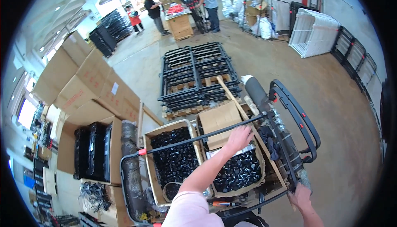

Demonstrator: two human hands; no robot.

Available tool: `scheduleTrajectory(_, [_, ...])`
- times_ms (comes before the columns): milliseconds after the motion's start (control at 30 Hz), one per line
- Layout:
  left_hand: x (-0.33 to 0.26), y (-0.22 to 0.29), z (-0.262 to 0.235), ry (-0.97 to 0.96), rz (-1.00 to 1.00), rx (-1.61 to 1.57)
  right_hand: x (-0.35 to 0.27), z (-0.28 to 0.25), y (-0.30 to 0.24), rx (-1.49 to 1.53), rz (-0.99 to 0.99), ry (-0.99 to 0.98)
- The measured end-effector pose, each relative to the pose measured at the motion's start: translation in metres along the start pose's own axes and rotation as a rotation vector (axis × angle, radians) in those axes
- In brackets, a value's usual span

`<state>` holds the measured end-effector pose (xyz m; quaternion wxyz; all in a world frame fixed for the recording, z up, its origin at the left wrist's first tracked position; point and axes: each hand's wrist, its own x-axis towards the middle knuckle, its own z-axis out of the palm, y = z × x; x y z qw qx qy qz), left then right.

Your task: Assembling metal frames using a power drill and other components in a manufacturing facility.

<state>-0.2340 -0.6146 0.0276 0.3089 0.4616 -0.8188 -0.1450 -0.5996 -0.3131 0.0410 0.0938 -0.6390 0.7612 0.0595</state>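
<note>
Left hand (pixel 239 138): I see it reaching forward over the black tubular metal frame (pixel 215 132), fingers (pixel 247 132) spread apart and laid flat on the folded brown cardboard sheet (pixel 218 121); nothing gripped. Right hand (pixel 301 198): fingers closed around the lower right corner of that frame, just below the black curved plastic handle part (pixel 298 117). Just beneath the left fingers: an open cardboard box of small black round caps (pixel 239 172); further to their left, a second open cardboard box of small black parts (pixel 174 161); beyond the fingers, a stack of black metal grid frames on a wooden pallet (pixel 198 76). Far left of the fingers: large brown cardboard cartons (pixel 89 88); a dark grey roll (pixel 131 173) lies beside the boxes.
</note>
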Motion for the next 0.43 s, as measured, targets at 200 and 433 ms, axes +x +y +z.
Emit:
scheduleTrajectory(200, [-0.266,0.003,-0.100,-0.096,-0.366,0.092,0.020,-0.014,-0.002,-0.069,-0.097,-0.240])
scheduleTrajectory(433, [-0.433,0.076,-0.173,0.133,-0.845,0.171,0.038,0.024,0.028,-0.155,-0.143,-0.206])
